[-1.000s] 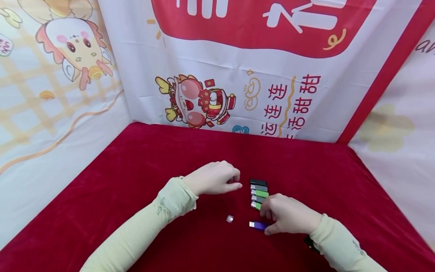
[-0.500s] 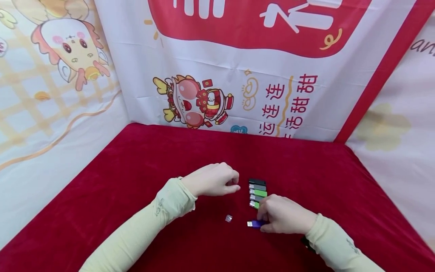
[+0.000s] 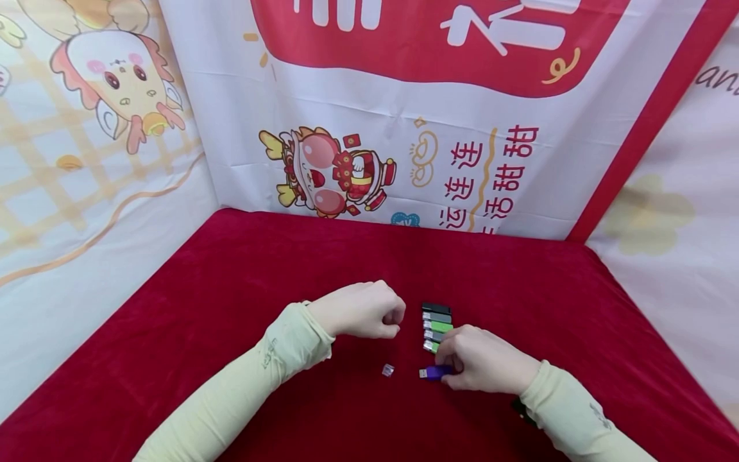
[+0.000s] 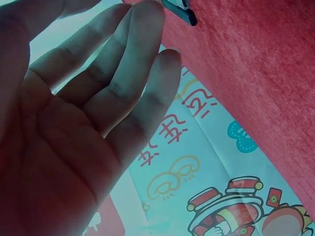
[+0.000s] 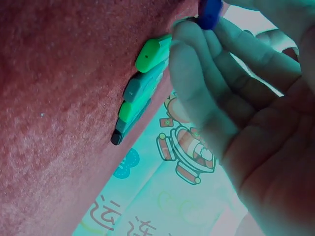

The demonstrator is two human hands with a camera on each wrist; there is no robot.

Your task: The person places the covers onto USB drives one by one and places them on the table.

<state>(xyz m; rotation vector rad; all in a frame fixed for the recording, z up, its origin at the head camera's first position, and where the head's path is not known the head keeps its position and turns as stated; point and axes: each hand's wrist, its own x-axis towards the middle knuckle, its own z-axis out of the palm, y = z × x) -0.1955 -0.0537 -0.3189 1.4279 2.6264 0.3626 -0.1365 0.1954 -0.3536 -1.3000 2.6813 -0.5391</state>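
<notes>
Between thumb and fingers, my right hand (image 3: 482,360) pinches a purple USB stick (image 3: 434,372), its metal plug pointing left. The stick's purple end (image 5: 210,14) shows at the fingertips in the right wrist view. My left hand (image 3: 360,311) hovers left of a row of USB sticks, fingers loosely bent and holding nothing; its palm (image 4: 59,157) faces the left wrist camera. Below it on the red cloth lies a small clear piece (image 3: 388,370). The row runs from a black stick (image 3: 436,308) through grey and green ones to a green stick (image 3: 430,346) partly behind my right hand.
A dark object (image 3: 521,408) lies partly hidden by my right sleeve. Red cloth (image 3: 300,256) covers the table, and printed white hangings (image 3: 231,115) stand along its back and sides.
The right hand has closed on the purple stick and shifted it slightly left and toward the row. The left hand's fingertips have dipped a little.
</notes>
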